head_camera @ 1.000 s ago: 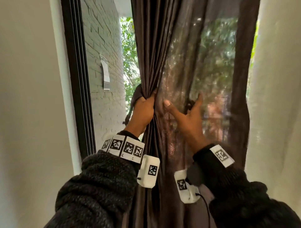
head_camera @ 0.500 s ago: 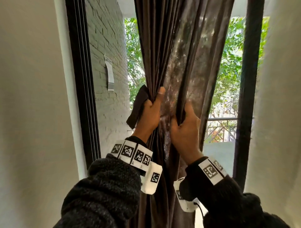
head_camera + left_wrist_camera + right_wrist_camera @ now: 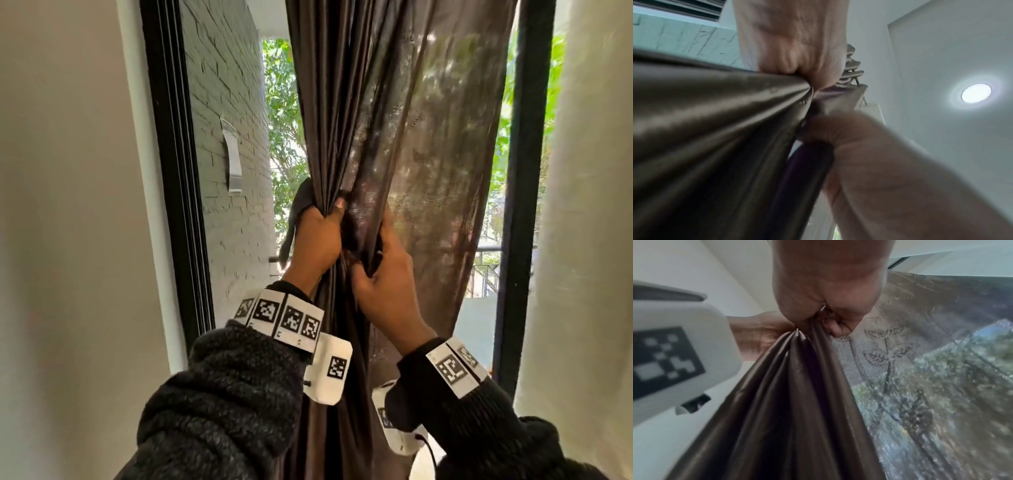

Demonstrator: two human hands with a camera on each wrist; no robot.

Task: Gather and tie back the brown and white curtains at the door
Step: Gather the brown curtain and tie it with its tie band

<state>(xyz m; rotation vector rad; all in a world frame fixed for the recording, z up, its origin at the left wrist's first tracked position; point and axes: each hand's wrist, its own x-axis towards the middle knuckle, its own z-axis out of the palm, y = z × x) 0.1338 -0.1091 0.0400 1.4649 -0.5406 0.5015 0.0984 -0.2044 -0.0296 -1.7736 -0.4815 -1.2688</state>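
Observation:
The brown curtain [image 3: 387,137] hangs in the door opening, pleated on the left and sheer where it spreads to the right. My left hand [image 3: 320,233] grips the gathered pleats [image 3: 725,104] at mid height, thumb on the front, with a dark fabric strip [image 3: 298,209] hanging from behind that hand. Just right of it, my right hand [image 3: 380,270] clutches a bunch of the brown curtain [image 3: 797,386], fingers curled into the folds. The white curtain [image 3: 589,222] hangs loose along the right edge.
A black door frame [image 3: 174,164] runs down the left, with a beige wall [image 3: 68,205] beside it. Another black frame post [image 3: 524,178] stands right of the brown curtain. Outside are a grey brick wall [image 3: 229,102], trees and a railing.
My right hand went from spread on the sheer cloth to clutching a bunch of it beside my left hand. The gathered sheer part has spread wider again since half a second ago.

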